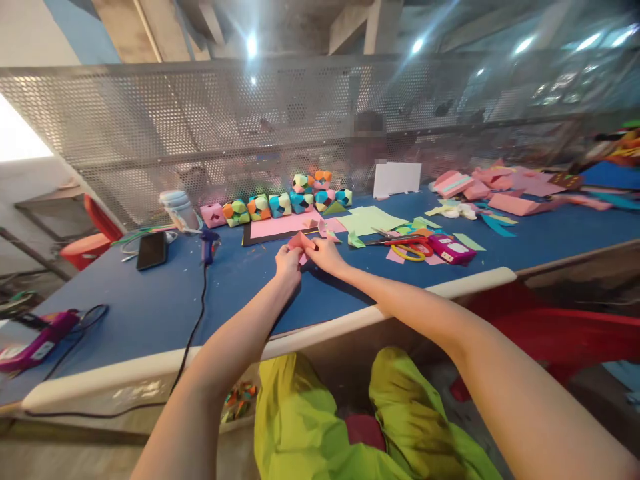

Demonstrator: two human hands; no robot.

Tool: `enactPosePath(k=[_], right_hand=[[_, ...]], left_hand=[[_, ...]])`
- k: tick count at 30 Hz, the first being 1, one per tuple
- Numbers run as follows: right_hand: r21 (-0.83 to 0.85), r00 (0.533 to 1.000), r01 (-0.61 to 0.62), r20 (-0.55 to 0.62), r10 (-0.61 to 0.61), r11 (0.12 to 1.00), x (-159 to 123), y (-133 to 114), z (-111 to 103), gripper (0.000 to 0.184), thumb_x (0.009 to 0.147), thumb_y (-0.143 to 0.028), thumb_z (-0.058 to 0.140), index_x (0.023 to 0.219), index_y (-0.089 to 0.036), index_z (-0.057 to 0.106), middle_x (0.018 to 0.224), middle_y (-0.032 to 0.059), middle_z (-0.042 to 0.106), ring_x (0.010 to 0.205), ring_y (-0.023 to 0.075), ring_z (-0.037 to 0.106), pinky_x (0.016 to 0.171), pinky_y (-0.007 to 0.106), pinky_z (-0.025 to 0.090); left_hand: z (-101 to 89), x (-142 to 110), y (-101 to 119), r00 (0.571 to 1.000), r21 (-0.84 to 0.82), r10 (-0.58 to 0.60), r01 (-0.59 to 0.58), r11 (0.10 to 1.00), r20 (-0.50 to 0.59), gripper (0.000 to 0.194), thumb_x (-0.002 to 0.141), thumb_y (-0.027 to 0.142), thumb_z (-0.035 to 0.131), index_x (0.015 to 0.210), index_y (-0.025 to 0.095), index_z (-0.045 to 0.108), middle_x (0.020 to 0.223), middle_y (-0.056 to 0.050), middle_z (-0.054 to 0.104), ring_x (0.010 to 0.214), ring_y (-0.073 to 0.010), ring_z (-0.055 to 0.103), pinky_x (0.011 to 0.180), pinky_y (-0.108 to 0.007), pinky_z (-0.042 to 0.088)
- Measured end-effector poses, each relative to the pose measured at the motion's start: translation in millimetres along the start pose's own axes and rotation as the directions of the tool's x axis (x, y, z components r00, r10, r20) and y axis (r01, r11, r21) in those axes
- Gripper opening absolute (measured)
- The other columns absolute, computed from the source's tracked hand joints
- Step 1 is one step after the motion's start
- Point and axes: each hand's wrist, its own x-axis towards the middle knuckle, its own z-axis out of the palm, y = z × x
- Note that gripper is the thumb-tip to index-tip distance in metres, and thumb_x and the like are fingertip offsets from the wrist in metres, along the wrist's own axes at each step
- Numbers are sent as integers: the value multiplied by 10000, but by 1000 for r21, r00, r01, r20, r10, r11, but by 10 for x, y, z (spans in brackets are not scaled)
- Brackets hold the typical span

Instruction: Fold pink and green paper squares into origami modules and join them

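Observation:
Between my two hands is a small folded piece of pink paper (301, 241), held just above the blue table near its middle. My left hand (288, 261) is closed on its left side. The fingers of my right hand (324, 255) pinch its right side. Just behind my hands lies a pink sheet (273, 227) on a black board. Several folded paper balls (280, 205) in pink, yellow, orange, green and blue stand in a row beyond it, with two more stacked on top.
Scissors with red and yellow handles (413, 250) lie right of my hands beside a purple box (453, 249). Light green sheets (373, 220) and paper scraps are behind. On the left are a glue gun (209, 247) with a trailing cord, a phone (152, 251) and a lidded cup (180, 211).

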Motion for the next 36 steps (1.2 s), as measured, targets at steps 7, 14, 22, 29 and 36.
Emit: enactPosePath(k=[7, 14, 22, 29, 36], right_hand=[[-54, 996, -52, -79, 47, 997, 63, 56, -91, 194, 763, -245, 561, 590, -158, 559, 643, 51, 621, 661, 165, 557, 634, 263, 386], [6, 998, -31, -62, 32, 999, 88, 97, -78, 211, 749, -260, 578, 563, -162, 558, 577, 19, 602, 618, 147, 542, 621, 251, 405], [147, 991, 62, -127, -43, 987, 97, 150, -147, 200, 789, -296, 523, 881, -151, 625, 865, 41, 674, 751, 145, 586, 724, 256, 452], [133, 991, 70, -121, -54, 989, 43, 271, -261, 111, 721, -275, 567, 681, -171, 552, 595, -51, 478, 595, 110, 437, 584, 223, 366], [109, 988, 78, -138, -63, 991, -14, 280, -268, 147, 754, -307, 567, 752, -162, 594, 615, -35, 513, 611, 118, 458, 613, 235, 380]], left_hand=[[60, -57, 21, 991, -69, -58, 66, 995, 120, 356, 896, 335, 567, 1203, 156, 547, 1200, -99, 580, 1015, -218, 601, 846, -430, 527], [64, -52, 43, 982, -73, -100, 113, 991, 162, 347, 896, 331, 567, 1193, 153, 552, 1186, -97, 586, 1001, -213, 605, 835, -421, 531], [110, -58, -77, 968, -74, -124, 143, 987, 217, 129, 847, 197, 621, 938, 105, 623, 868, -53, 648, 748, -151, 633, 689, -329, 557], [188, -78, -103, 965, -133, -93, 129, 983, 245, 166, 634, -8, 669, 629, 123, 566, 587, -20, 573, 607, -170, 620, 681, -399, 575], [212, -111, -114, 967, -176, -3, 50, 983, 254, 51, 684, 99, 619, 658, 134, 594, 592, -12, 588, 586, -137, 586, 646, -341, 557]])
